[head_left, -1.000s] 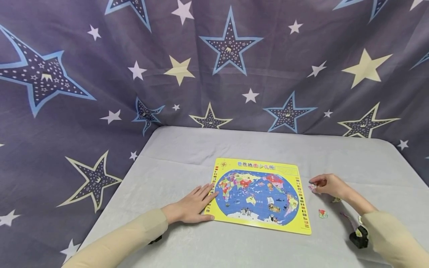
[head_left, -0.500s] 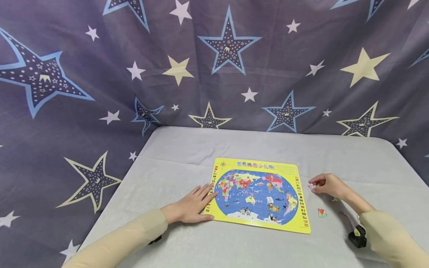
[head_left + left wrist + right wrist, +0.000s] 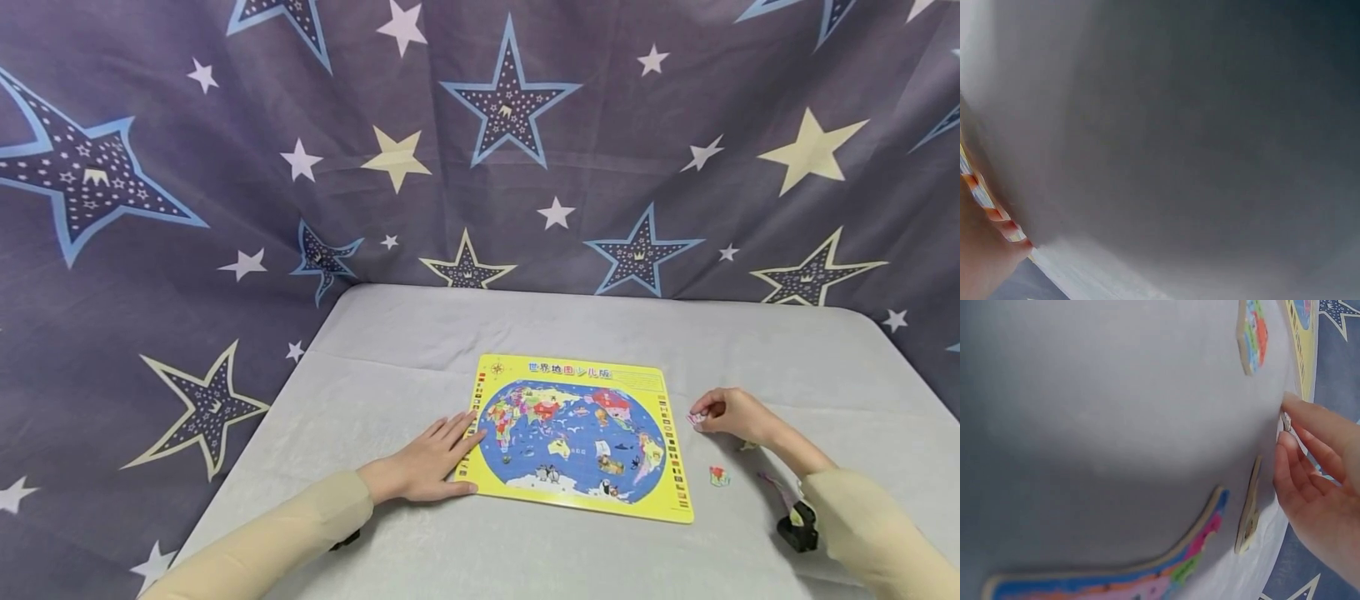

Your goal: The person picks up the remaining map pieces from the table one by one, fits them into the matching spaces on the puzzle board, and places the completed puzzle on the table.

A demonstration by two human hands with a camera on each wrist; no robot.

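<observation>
A yellow-edged world map puzzle board (image 3: 675, 512) lies flat on the table. My left hand (image 3: 431, 462) rests at its left edge, fingers straight and spread over the border, thumb at the lower corner. To the right of the board, my right hand (image 3: 738, 417) pinches a small pink-and-white puzzle piece (image 3: 696, 419) between thumb and fingers, low over the cloth. Most of that piece is hidden by the fingers in the right wrist view. Nearer the person lies a red-and-green puzzle piece (image 3: 719, 476). The left wrist view catches only the edge of the left hand (image 3: 985, 256).
Under the right wrist lies a thin pale piece (image 3: 1249, 515). A long curved piece (image 3: 1085, 589) with a blue edge sits nearby, partly behind the black wrist camera (image 3: 798, 529). A starry curtain (image 3: 525, 208) hangs behind the grey table (image 3: 420, 333).
The small piece has turned slightly between the right fingers, showing more of its pink-and-white face. The left hand stays on the board. The head view has shifted a little.
</observation>
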